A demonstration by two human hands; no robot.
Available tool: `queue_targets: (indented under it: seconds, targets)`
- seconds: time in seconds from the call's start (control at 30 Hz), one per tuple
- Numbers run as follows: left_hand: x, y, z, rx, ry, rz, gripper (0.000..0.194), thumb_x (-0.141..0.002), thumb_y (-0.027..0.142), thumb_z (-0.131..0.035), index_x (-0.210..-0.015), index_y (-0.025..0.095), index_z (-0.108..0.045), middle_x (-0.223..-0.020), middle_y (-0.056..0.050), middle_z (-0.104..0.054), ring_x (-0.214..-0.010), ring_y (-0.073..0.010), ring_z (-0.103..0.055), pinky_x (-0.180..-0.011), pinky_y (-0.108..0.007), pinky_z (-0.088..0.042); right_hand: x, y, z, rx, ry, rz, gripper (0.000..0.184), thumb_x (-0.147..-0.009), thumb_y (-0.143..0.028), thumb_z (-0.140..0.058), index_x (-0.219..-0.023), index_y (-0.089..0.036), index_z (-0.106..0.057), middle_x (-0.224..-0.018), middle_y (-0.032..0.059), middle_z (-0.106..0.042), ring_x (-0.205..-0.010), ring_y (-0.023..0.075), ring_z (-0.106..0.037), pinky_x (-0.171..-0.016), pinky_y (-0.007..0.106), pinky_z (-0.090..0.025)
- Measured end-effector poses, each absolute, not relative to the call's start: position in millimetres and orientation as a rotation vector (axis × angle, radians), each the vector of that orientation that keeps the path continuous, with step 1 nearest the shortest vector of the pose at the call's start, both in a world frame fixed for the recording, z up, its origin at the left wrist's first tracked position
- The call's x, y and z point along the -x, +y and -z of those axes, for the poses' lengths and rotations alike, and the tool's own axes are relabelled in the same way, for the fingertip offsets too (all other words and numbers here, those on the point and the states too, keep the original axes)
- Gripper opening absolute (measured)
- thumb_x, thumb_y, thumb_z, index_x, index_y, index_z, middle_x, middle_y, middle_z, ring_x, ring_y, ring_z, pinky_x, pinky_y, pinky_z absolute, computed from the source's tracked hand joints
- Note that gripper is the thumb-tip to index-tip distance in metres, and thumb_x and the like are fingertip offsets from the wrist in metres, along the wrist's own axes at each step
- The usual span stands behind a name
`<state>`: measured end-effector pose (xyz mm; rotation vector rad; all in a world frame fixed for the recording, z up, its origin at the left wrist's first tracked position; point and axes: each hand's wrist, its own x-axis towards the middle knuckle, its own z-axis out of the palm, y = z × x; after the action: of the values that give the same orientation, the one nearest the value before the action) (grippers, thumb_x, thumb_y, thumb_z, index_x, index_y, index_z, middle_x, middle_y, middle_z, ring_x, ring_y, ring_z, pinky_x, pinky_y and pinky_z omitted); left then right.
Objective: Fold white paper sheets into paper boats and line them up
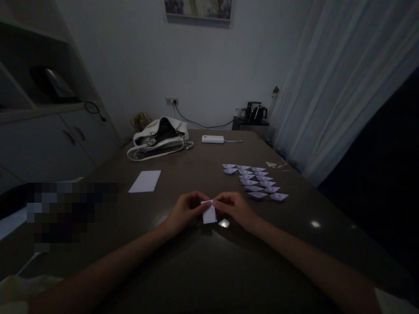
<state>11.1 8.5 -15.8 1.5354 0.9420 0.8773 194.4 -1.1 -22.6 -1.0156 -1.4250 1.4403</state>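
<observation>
A small folded piece of white paper [209, 215] is held just above the brown table in front of me. My left hand [188, 209] pinches its upper left edge between thumb and fingers. At its upper right edge, my right hand [235, 207] pinches it too, and the two thumbs nearly meet there. To the right of my hands stand several folded paper boats [257, 195] in rough rows. A stack of white paper sheets [145, 181] lies flat to the left, apart from my hands.
At the back left of the table [196, 170] sits a white handbag [160, 137]. A white power bank [212, 139] with a short cable lies at the back. Paper scraps [275, 165] are near the right edge. Beyond the table is a black kettle [258, 114]; a curtain [322, 87] hangs at right.
</observation>
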Motion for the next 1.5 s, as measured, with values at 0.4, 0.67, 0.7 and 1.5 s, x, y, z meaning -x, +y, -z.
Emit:
queue_targets:
  seconds: [0.4, 0.67, 0.7, 1.5]
  targets:
    - [-5, 10, 13, -1.607, 1.001, -0.855, 0.028, -0.078, 0.041, -0.062, -0.078, 0.013, -0.064, -0.067, -0.002, -0.065, -0.058, -0.0116, -0.057, -0.054, -0.022, -0.044, -198, -1, 24, 1.069, -1.472, -1.224, 0.021, -0.073, -0.036, -0.068, -0.075, -0.016, -0.064, -0.070, 0.0021, -0.066, -0.062, 0.0131, -0.062, -0.060, 0.026, -0.050]
    - [-6, 7, 8, -1.601, 1.000, -0.852, 0.022, -0.080, 0.034, -0.062, -0.078, 0.013, -0.066, -0.070, -0.003, -0.068, -0.062, -0.0129, -0.061, -0.059, -0.023, -0.047, -199, 0, 24, 1.074, -1.525, -1.191, 0.019, -0.076, -0.035, -0.066, -0.074, -0.016, -0.064, -0.068, 0.0021, -0.066, -0.059, 0.0128, -0.061, -0.057, 0.025, -0.048]
    - [-6, 6, 7, -1.595, 1.007, -0.850, 0.021, -0.080, 0.033, -0.062, -0.077, 0.013, -0.066, -0.069, -0.003, -0.068, -0.061, -0.0128, -0.061, -0.059, -0.023, -0.047, -199, 0, 24, 1.081, -1.533, -1.184, 0.019, -0.076, -0.034, -0.066, -0.074, -0.016, -0.064, -0.068, 0.0022, -0.066, -0.059, 0.0128, -0.061, -0.057, 0.025, -0.048]
    - [-8, 8, 11, -1.515, 1.002, -0.874, 0.028, -0.074, 0.039, -0.066, -0.067, 0.011, -0.062, -0.058, 0.000, -0.060, -0.051, -0.0090, -0.052, -0.049, -0.019, -0.038, -197, 0, 22, 1.029, -1.639, -1.027, 0.015, -0.078, -0.029, -0.062, -0.072, -0.015, -0.064, -0.066, 0.0008, -0.062, -0.061, 0.0118, -0.058, -0.057, 0.023, -0.045]
